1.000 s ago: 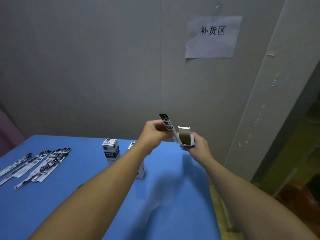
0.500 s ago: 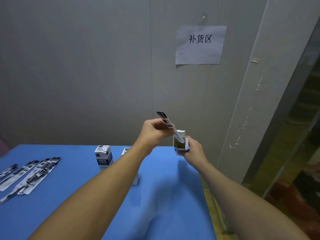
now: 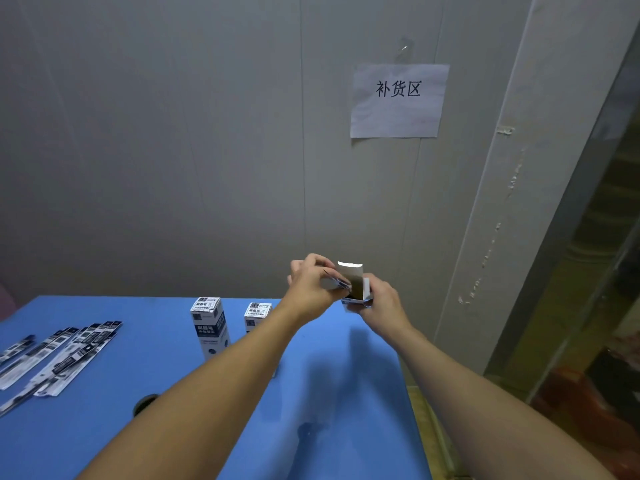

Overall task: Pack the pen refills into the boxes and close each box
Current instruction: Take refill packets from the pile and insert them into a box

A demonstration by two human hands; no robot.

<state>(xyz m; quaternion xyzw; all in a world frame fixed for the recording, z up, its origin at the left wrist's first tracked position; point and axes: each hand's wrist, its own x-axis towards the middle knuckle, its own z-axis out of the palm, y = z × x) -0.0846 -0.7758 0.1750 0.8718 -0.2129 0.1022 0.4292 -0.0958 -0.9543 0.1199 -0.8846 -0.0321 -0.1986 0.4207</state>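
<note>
Head view: your right hand [image 3: 379, 301] grips the open box [image 3: 356, 289] from below and behind, holding it in the air beyond the table's [image 3: 173, 382] far right corner, mouth up and top flap [image 3: 350, 271] standing so the opening stays clear. Its long axis looks close to upright, though your fingers hide most of the body. Your left hand [image 3: 313, 284] pinches a packaged refill [image 3: 337, 281] at its upper end and feeds it toward the mouth; the visible part slants down to the right, lower end at or inside the opening. How deep it sits you cannot tell.

On the table, 2 closed boxes [image 3: 210, 327] stand upright near the middle of the far edge, the second one [image 3: 258, 315] partly behind your left forearm. Loose refills [image 3: 65, 355] lie flat by the left edge, long axes running from near-left to far-right, well apart from the boxes, probably staged there for picking. A paper sign [image 3: 398, 100] hangs on the wall [image 3: 173, 133].
</note>
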